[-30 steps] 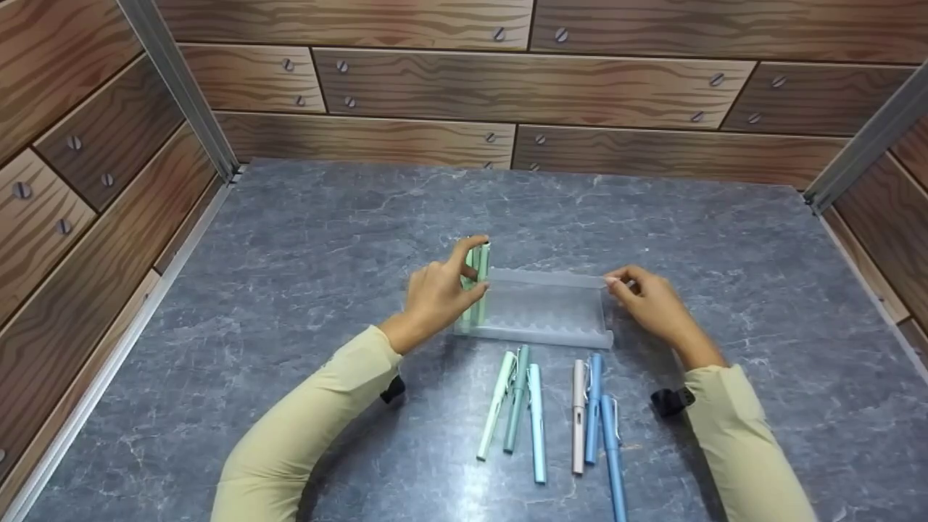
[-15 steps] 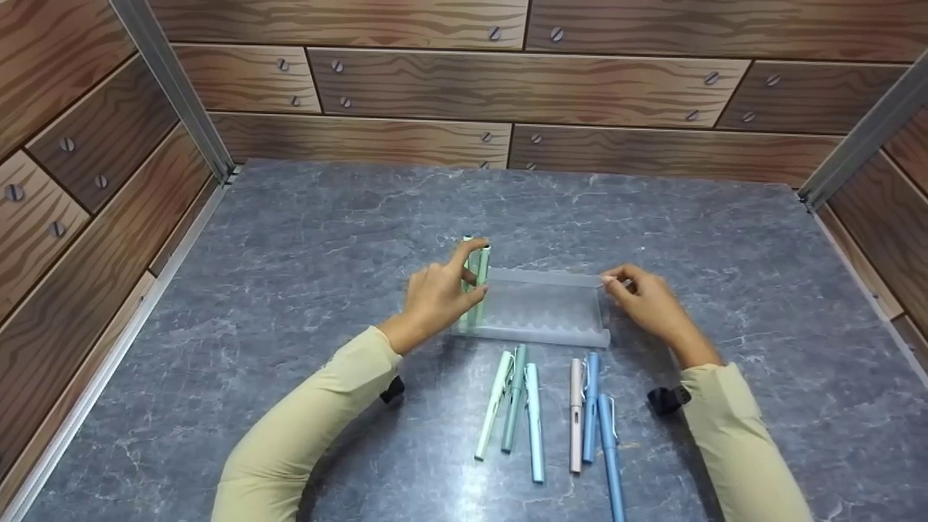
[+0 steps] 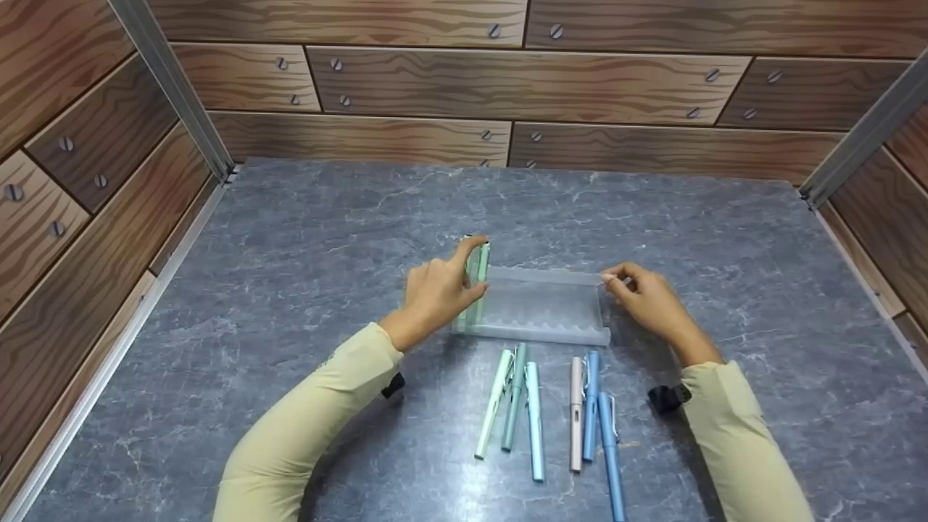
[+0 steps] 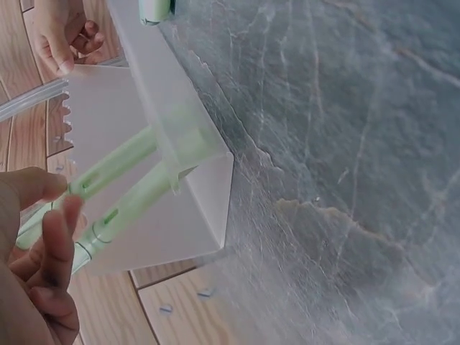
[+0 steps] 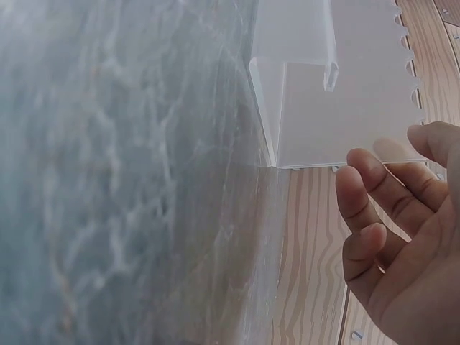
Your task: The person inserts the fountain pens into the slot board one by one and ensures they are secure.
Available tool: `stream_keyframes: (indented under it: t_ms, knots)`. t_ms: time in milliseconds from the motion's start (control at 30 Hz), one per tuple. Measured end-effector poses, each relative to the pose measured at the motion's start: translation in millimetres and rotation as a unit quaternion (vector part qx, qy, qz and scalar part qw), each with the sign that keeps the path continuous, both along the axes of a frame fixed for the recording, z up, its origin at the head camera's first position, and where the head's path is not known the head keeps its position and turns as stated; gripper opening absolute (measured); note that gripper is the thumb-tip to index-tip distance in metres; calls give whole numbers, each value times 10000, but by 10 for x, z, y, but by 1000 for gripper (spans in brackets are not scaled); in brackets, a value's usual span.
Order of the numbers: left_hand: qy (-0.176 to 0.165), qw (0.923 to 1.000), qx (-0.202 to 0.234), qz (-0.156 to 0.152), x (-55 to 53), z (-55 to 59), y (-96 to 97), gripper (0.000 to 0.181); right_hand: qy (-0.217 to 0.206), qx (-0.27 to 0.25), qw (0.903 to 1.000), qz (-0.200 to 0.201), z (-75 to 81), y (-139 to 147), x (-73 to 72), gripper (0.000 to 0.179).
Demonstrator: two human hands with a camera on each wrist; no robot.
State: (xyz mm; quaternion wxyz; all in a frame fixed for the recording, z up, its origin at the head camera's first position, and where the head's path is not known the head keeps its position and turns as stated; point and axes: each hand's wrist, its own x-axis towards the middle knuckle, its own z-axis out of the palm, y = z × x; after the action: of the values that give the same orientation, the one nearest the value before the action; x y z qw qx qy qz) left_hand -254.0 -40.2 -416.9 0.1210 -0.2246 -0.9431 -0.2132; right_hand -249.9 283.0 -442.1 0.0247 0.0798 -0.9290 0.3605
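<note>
A clear frosted plastic pen stand [image 3: 544,301] with a notched edge is on the table, between both hands. Two light green pens [image 4: 133,205] lean side by side at its left end, their lower ends behind its front lip. My left hand [image 3: 435,293] pinches one light green pen [image 3: 483,264] near the top with thumb and index finger, partly hiding the other. On the opposite side my right hand [image 3: 645,299] pinches the stand's upper right corner between thumb and fingertips. In the right wrist view, the remaining fingers [image 5: 363,248] curl loosely below the stand's edge.
In front of the stand lie a light green pen [image 3: 493,406], a dark green pen [image 3: 515,399] and a light blue pen [image 3: 535,424]. Right of these are a greyish pen [image 3: 576,417] and two blue pens [image 3: 611,453]. Wood-patterned walls [image 3: 464,83] surround the table.
Both hands keep their places at the stand. The left index finger and the pen tops beneath it shift very slightly.
</note>
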Motion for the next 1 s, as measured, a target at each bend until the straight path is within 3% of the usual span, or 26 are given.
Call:
stream_keyframes:
  t_ms: [333,1000]
  knots:
    - [-329,9993,71,178,-62,2,-22,62,73,-41,10000,-12,-8,-4,-1,32]
    - [-396,9991,10,128,-110,-22,-33,69,93,22,10000,6,3,6,5,33]
